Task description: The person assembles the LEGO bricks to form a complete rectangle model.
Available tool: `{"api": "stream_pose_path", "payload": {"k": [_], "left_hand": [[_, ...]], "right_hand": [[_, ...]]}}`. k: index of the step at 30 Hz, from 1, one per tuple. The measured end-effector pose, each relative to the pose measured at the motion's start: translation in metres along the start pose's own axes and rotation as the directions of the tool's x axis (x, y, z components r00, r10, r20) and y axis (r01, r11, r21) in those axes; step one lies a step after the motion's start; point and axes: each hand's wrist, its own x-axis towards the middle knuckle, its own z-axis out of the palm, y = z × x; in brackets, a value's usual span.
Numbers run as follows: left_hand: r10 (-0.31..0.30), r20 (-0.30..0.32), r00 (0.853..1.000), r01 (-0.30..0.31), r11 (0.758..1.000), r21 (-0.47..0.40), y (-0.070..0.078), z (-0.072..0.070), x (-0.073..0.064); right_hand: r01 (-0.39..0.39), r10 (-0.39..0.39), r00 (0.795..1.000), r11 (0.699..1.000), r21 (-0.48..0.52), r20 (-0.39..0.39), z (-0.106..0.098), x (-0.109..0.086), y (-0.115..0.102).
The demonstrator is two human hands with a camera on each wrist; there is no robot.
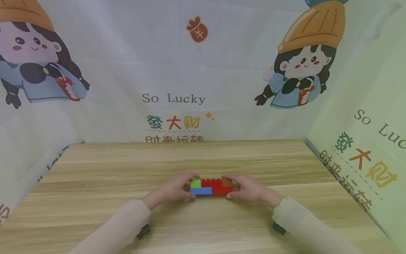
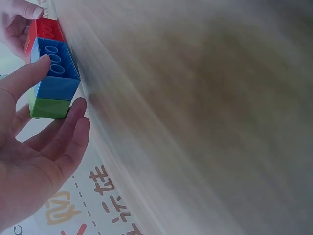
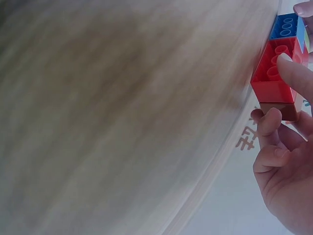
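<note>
A joined row of toy building bricks is held between my two hands, over the middle of the table. Its lower layer has a blue brick (image 1: 201, 191) and a red brick (image 1: 222, 191); above sit a green brick (image 1: 195, 183), another red brick (image 1: 211, 183) and a brownish-orange brick (image 1: 227, 183). My left hand (image 1: 172, 188) pinches the green and blue end, thumb below. My right hand (image 1: 252, 190) grips the opposite end, its thumb on the lower red brick's underside. Hollow undersides with round tubes show in both wrist views, so the row is off the tabletop.
A wood-grain table (image 1: 203, 158) lies under the hands. White cloth walls (image 1: 234, 70) with printed cartoon figures and lettering stand behind it and at both sides. Dark pieces (image 1: 143, 231) show beneath both sleeves.
</note>
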Motion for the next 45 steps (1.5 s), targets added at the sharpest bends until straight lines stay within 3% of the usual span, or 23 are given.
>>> {"api": "stream_pose_path", "payload": {"k": [6,14,19,24,35,45], "left_hand": [[0.018,-0.010,1.000,-0.018,1.000,0.004,0.000,0.000,-0.001],[-0.004,-0.011,1.000,0.004,1.000,-0.020,-0.001,-0.002,0.000],[-0.036,-0.034,0.999,0.036,0.999,0.014,-0.005,-0.005,-0.001],[-0.084,-0.029,0.996,0.082,0.995,-0.052,-0.008,-0.010,0.000],[-0.143,-0.094,0.985,0.122,0.972,-0.202,-0.016,-0.012,0.006],[-0.126,-0.099,0.987,0.109,0.980,-0.166,-0.024,-0.014,0.011]], "right_hand": [[-0.001,0.001,1.000,1.000,0.001,0.025,-0.003,0.001,-0.002],[-0.011,0.010,1.000,0.999,0.032,0.022,-0.003,0.002,-0.001],[0.004,-0.004,1.000,0.995,0.102,-0.003,-0.004,0.006,0.002],[0.020,-0.022,1.000,0.981,0.192,0.004,-0.008,0.011,0.003],[-0.110,0.101,0.994,0.946,0.306,0.045,-0.007,0.020,0.011],[-0.130,0.103,0.991,0.909,0.395,0.089,-0.006,0.024,0.022]]}}
